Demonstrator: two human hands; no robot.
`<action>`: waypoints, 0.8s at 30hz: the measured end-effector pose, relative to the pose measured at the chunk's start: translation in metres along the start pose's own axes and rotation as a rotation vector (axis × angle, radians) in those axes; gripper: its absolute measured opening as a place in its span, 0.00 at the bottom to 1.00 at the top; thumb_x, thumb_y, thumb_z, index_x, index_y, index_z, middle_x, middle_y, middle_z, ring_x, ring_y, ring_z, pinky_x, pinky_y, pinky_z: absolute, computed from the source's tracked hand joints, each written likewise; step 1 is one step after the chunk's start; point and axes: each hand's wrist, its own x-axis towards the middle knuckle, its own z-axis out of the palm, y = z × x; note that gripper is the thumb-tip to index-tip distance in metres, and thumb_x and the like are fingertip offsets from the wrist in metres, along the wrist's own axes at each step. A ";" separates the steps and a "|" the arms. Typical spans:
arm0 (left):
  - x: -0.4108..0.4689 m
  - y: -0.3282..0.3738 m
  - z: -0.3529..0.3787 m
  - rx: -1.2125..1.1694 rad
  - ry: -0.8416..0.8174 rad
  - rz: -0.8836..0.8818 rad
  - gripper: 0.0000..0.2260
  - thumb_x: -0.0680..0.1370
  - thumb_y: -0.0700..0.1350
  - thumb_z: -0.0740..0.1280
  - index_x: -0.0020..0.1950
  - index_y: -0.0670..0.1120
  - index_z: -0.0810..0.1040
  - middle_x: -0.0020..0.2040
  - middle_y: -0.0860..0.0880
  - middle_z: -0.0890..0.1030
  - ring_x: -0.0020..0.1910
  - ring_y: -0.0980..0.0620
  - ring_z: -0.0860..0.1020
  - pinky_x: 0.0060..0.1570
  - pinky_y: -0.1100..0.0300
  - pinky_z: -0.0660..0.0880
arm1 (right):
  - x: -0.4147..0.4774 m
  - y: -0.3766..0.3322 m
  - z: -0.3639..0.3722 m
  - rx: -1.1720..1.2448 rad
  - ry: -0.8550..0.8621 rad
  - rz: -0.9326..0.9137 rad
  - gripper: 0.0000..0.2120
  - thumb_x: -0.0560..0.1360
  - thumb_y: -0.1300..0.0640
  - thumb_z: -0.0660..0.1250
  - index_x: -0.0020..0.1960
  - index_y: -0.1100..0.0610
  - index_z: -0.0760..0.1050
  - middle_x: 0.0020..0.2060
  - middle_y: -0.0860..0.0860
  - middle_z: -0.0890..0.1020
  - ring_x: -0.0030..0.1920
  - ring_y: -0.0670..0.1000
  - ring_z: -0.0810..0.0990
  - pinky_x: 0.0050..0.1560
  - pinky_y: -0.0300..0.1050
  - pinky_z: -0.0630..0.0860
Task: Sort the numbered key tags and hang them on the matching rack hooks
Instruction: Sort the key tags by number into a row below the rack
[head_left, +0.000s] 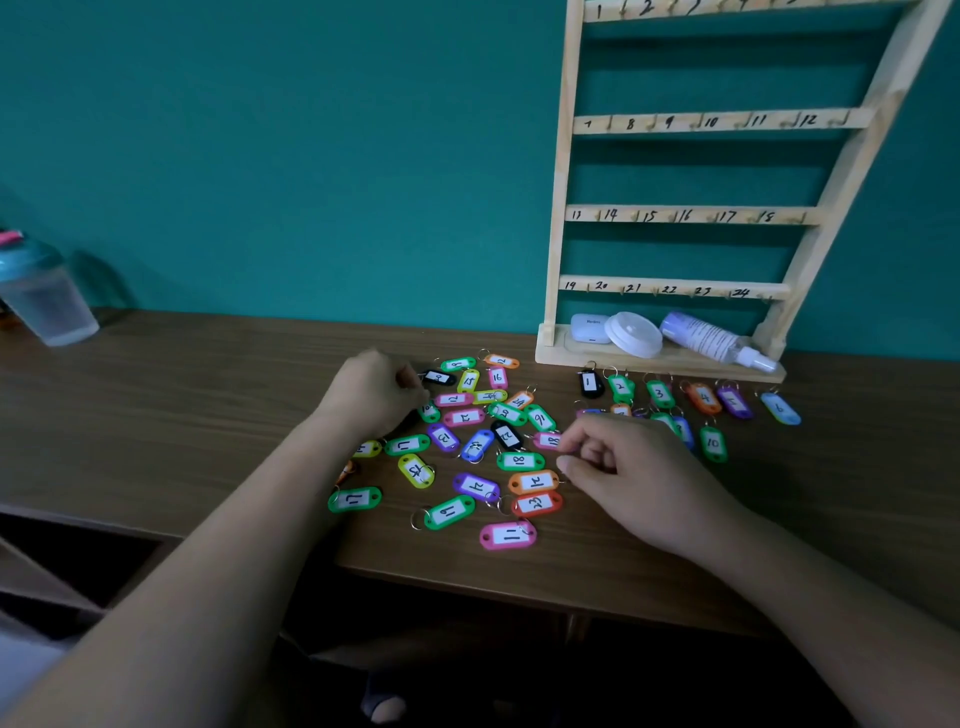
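Hands hovered curled over the loose key tags (483, 441) mid-counter (182, 405), left hand (371, 395) beside a black tag (439, 378), right hand (628, 467) beside a pink tag (546, 440), grips unclear; a sorted row (660, 395) lay at the rack (691, 215) foot, seemingly staged for hanging

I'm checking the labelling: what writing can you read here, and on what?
"1", "2": top rail; rest cut off.
"7 8 9 10 11 12": second rail
"13 14 15 16 17 18": third rail
"19 20 21 22 23 24": bottom rail
"1": black tag
"10": green tag
"11": nearest pink tag
"23": red tag
White case: print too small.
Other tags: blurred or doubtful.
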 end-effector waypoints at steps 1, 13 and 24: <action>-0.001 0.002 -0.001 -0.006 0.008 0.002 0.05 0.79 0.50 0.72 0.45 0.51 0.85 0.42 0.52 0.85 0.42 0.53 0.82 0.38 0.57 0.79 | 0.000 0.000 0.000 0.004 0.006 0.000 0.03 0.79 0.52 0.74 0.48 0.45 0.81 0.34 0.46 0.80 0.40 0.46 0.79 0.40 0.34 0.70; -0.043 0.043 -0.020 -0.212 0.203 0.211 0.04 0.77 0.47 0.74 0.42 0.53 0.82 0.40 0.58 0.84 0.42 0.65 0.80 0.40 0.71 0.72 | 0.001 -0.008 -0.001 0.185 0.118 0.047 0.06 0.78 0.46 0.76 0.53 0.43 0.82 0.42 0.40 0.83 0.47 0.41 0.81 0.46 0.36 0.75; -0.085 0.099 0.007 -0.321 0.019 0.485 0.05 0.78 0.46 0.76 0.44 0.53 0.82 0.41 0.58 0.84 0.45 0.60 0.81 0.47 0.62 0.75 | 0.001 -0.005 -0.008 0.197 0.090 0.086 0.01 0.78 0.51 0.76 0.49 0.46 0.84 0.42 0.39 0.85 0.48 0.39 0.82 0.47 0.33 0.73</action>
